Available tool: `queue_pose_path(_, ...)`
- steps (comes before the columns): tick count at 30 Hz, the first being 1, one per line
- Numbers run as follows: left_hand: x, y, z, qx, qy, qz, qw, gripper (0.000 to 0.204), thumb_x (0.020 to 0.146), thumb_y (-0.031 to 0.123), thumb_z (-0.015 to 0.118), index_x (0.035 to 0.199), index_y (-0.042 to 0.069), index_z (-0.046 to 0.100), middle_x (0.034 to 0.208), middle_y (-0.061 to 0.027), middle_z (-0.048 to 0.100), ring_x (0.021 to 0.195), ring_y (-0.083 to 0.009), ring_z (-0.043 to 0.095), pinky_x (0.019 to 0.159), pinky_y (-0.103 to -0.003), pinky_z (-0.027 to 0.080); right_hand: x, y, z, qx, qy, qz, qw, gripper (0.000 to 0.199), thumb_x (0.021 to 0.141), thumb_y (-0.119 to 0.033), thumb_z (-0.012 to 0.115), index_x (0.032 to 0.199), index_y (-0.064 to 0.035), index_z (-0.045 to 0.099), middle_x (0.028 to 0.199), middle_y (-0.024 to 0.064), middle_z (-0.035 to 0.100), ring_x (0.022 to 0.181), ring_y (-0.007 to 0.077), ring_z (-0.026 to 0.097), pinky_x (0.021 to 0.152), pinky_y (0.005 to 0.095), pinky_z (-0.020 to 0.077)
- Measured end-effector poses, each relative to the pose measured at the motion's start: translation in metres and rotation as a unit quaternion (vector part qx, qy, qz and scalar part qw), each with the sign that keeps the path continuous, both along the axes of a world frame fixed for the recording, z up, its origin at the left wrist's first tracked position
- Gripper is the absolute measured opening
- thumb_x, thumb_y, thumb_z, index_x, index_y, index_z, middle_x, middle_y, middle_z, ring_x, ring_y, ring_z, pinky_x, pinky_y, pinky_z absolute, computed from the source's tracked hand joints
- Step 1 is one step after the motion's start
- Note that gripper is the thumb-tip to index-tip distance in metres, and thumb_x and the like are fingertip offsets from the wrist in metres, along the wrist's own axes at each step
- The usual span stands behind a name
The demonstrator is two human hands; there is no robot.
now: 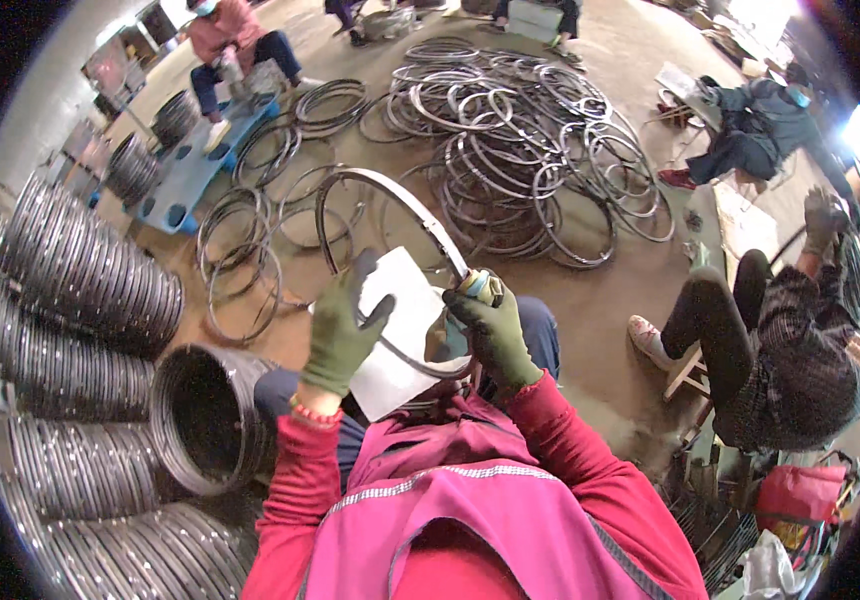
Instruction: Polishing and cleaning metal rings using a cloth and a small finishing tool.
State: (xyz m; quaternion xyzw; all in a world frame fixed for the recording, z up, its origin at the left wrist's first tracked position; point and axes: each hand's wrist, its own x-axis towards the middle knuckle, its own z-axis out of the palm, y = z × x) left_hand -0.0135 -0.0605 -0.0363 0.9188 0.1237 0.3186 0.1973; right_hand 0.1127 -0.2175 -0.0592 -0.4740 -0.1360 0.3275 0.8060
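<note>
A shiny metal wheel rim [400, 190] is tilted upright over my lap. My left hand [340, 330], in an olive glove with dark fingertips, closes loosely round its left side, thumb held away from the fingers. On the opposite side my right hand [500, 335], gloved alike, grips the rim together with a small yellowish and teal wad [481, 288] whose kind I cannot make out. A white sheet [390, 375] lies across my lap beneath the rim, partly covered by my left hand.
Loose rims lie in a big heap [510, 150] ahead. Tall rim stacks [90, 270] crowd my left, beside an open-ended rim stack [205, 420]. A blue pallet [185, 180] stands farther off. A co-worker [790, 370] sits close on my right; others sit farther away. A red bag [800, 495] is at lower right.
</note>
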Motion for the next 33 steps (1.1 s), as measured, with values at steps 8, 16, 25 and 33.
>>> queue_pose_path(8,-0.113,0.065,-0.06,-0.078,0.043,0.182,0.979,0.046,0.076,0.005,0.063,0.119,-0.004,0.048,0.114,-0.0191,0.055,0.105,-0.0308,0.052,0.092,-0.037,0.04,0.062,-0.005,-0.031,0.087,0.097,-0.166,0.978,0.017,0.08,-0.006,0.064,0.095,-0.0094,0.056,0.08,-0.0024,0.056,0.067,0.0079,0.054,0.06,0.0222,0.0445)
queue_pose_path(16,-0.161,0.061,-0.102,-0.071,0.206,0.288,0.933,0.034,0.073,0.011,0.064,0.106,0.005,0.059,0.101,-0.0142,0.06,0.095,-0.0304,0.054,0.084,-0.038,0.043,0.114,-0.004,-0.052,0.136,0.093,-0.239,0.957,0.017,0.077,-0.003,0.067,0.089,-0.0082,0.057,0.074,-0.0005,0.058,0.061,0.0088,0.055,0.056,0.0221,0.045)
queue_pose_path(25,-0.137,0.054,-0.095,0.003,0.247,0.306,0.919,0.025,0.076,0.017,0.063,0.099,0.007,0.061,0.094,-0.0117,0.062,0.086,-0.0291,0.057,0.077,-0.038,0.044,0.13,-0.006,-0.112,0.033,0.104,-0.323,0.94,0.018,0.075,-0.009,0.071,0.086,-0.0104,0.057,0.072,-0.0025,0.055,0.061,0.0083,0.052,0.056,0.0229,0.0429)
queue_pose_path(33,-0.127,0.057,-0.101,0.042,0.262,0.292,0.919,0.025,0.076,0.02,0.063,0.098,0.009,0.062,0.093,-0.0121,0.062,0.086,-0.0295,0.057,0.077,-0.039,0.044,0.145,0.001,-0.149,0.073,0.133,-0.28,0.948,0.015,0.076,-0.011,0.068,0.088,-0.01,0.058,0.075,-0.0019,0.055,0.063,0.0086,0.051,0.057,0.0235,0.043)
